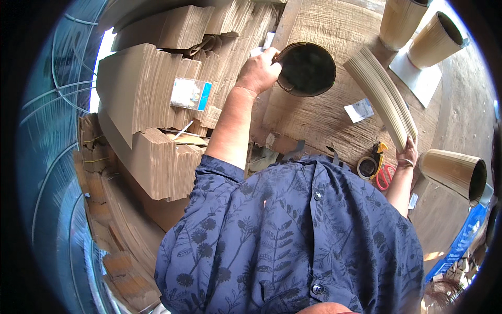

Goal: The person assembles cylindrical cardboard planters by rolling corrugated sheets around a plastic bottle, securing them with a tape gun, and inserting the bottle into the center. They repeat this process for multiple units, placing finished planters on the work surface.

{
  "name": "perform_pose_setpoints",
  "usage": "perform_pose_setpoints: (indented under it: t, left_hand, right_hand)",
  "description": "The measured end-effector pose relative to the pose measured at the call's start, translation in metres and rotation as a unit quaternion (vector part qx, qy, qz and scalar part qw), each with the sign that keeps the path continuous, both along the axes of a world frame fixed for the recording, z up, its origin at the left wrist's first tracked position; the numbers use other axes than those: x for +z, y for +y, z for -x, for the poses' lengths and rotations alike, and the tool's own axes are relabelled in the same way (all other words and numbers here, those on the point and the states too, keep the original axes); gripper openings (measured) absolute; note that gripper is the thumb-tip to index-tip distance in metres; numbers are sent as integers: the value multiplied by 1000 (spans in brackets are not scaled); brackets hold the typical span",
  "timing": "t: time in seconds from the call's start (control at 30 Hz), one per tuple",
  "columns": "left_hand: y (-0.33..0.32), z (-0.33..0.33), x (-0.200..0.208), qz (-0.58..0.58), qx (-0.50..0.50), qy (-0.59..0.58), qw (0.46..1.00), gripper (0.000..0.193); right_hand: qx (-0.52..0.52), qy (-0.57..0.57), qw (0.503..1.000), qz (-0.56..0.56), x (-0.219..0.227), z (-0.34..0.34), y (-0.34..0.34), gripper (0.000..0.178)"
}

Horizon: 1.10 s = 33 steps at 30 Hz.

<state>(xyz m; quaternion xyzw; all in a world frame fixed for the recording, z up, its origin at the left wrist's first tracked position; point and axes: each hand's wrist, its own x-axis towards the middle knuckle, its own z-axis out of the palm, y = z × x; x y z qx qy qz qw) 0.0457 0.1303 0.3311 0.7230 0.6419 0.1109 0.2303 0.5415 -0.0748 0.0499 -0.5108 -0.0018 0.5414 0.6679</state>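
Observation:
My left hand is closed on the rim of a round tub, dark inside, standing on the wooden table. On the right, the fingers of my right hand grip the near end of a long, curved, tan ribbed panel. Its far end reaches across the tabletop toward the tall ribbed tubs. Between the panel and the dark tub lies a printed paper slip. Close by my right wrist are a tape dispenser with a yellow part and red-handled scissors.
Tan ribbed tubs stand at the far right, one on a white board. Another tub lies on its side near my right arm. Stacked flat cardboard fills the left, with a clear plastic bag on it.

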Motion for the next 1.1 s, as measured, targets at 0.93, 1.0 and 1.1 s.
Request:
perform_pose_setpoints:
  t: [0.93,1.0,1.1]
  left_hand:
    - [-222,144,-212,125,265,-485,824,41]
    - [-247,144,-253,125,285,-488,815,38]
    - [-265,152,-286,222,454,-523,686,38]
  right_hand:
    - [569,-207,790,-98,0,296,293,49]
    - [581,-308,746,-107,-22,317,288,46]
    - [587,-413,689,-106,-15,351,267,44]
